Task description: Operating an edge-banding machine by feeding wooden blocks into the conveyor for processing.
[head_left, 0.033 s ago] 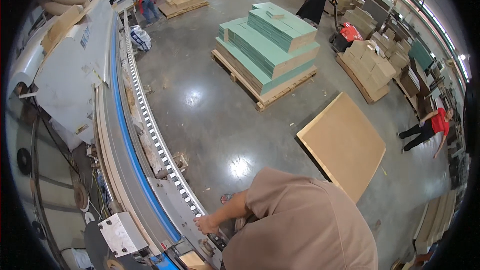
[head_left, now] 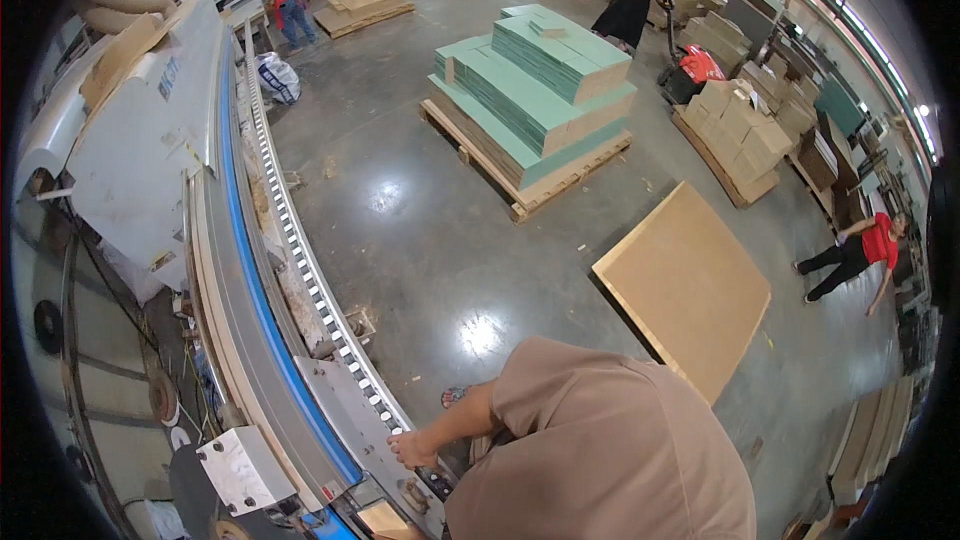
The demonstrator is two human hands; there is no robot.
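Note:
My left hand [head_left: 413,448] rests on the near end of a long roller rail [head_left: 330,318], with its fingers spread over the edge and nothing visible in them. The rail has a row of white rollers and runs along a long machine [head_left: 150,170] with a blue strip [head_left: 262,290]. A pale block with bolts [head_left: 245,470] sits on the machine's near end, left of my hand. My brown sleeve [head_left: 600,430] fills the lower middle of the view. My right hand is out of sight.
A large brown board [head_left: 690,290] lies on the floor to the right. Beyond it, stacked green panels [head_left: 535,90] rest on a wooden pallet. Boxes [head_left: 735,130] stand on another pallet by a person with a pallet jack [head_left: 690,70]. Two people in red tops are farther off.

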